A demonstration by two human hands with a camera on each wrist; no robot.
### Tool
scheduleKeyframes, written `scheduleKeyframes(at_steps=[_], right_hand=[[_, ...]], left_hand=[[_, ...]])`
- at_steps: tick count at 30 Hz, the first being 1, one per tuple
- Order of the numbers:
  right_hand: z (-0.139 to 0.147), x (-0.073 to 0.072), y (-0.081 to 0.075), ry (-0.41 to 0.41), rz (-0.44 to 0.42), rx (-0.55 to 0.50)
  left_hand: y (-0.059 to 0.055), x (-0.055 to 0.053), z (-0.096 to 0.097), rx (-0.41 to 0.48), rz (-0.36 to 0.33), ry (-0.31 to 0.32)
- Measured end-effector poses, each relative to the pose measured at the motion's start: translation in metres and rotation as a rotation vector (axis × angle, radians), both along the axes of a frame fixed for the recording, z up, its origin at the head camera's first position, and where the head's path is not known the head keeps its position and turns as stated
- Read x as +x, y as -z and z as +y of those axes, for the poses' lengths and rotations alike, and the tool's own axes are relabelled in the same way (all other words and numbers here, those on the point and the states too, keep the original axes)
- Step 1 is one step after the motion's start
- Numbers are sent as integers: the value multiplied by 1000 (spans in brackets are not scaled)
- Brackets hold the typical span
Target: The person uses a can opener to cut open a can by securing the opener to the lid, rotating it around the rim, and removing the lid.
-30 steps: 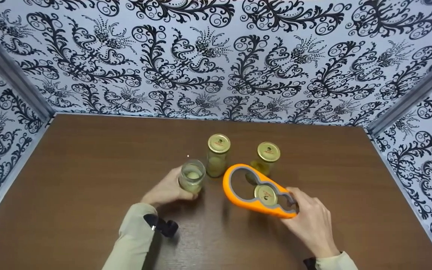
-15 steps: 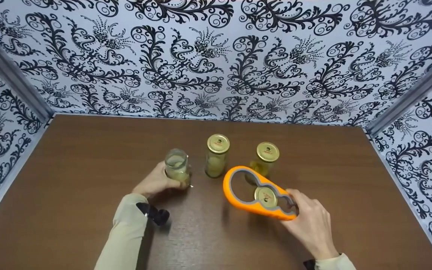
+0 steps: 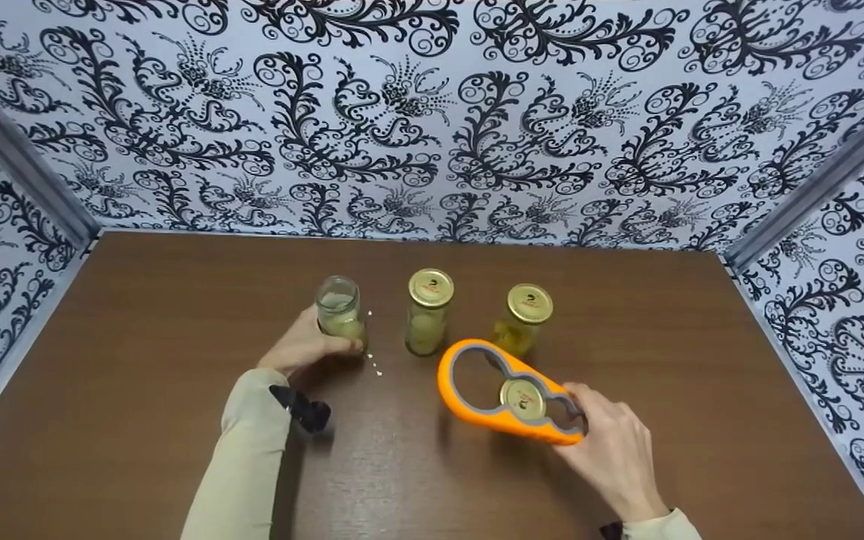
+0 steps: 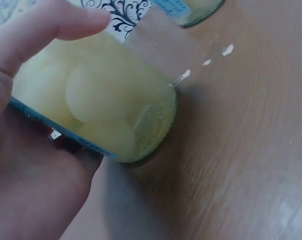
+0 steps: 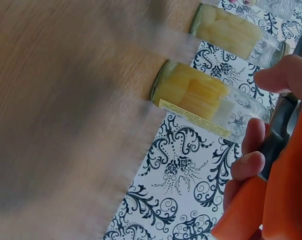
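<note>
My left hand [image 3: 298,348] grips a lidless glass jar [image 3: 340,319], thumb and fingers round its lower part. Pale round pieces in cloudy liquid fill it partway; in the left wrist view the jar [image 4: 96,100] has its base close over the table. My right hand [image 3: 616,450] holds one end of an orange jar opener [image 3: 493,421] with grey-lined round holes. A gold lid [image 3: 523,397] shows inside its middle hole. In the right wrist view, fingers curl round the orange opener [image 5: 291,180].
A gold-lidded jar of pale pieces [image 3: 427,319] stands right of the held jar. Farther right is a gold-lidded jar of yellow pieces [image 3: 526,315], behind the opener. Several white drops [image 3: 374,365] dot the brown table [image 3: 177,315]. Patterned walls [image 3: 402,150] enclose the back and sides.
My left hand has carried the open jar left and toward the back wall, away from the lidded jars. More white drops show beside it. The right hand and opener have barely moved.
</note>
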State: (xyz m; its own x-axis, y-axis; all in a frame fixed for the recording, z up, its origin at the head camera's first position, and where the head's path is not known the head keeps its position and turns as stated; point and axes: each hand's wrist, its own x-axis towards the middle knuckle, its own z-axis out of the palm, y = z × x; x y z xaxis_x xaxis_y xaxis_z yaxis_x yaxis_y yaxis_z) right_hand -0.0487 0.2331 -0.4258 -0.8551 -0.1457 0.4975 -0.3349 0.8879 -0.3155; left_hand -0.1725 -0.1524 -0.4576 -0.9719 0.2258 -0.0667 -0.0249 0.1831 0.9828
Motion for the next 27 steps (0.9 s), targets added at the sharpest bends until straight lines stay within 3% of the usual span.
scheduleKeyframes(at_steps=[8, 15, 21, 27], right_hand=[[-2, 1, 3, 8, -10, 8], [0, 1, 5, -28, 77, 38], [2, 2, 9, -44, 116, 55], [1, 0, 6, -39, 110, 52]], left_hand=[[2, -6, 7, -63, 30, -163], [0, -2, 12, -82, 59, -250], [-4, 5, 10, 21, 57, -272], [-30, 9, -2, 69, 160, -245]])
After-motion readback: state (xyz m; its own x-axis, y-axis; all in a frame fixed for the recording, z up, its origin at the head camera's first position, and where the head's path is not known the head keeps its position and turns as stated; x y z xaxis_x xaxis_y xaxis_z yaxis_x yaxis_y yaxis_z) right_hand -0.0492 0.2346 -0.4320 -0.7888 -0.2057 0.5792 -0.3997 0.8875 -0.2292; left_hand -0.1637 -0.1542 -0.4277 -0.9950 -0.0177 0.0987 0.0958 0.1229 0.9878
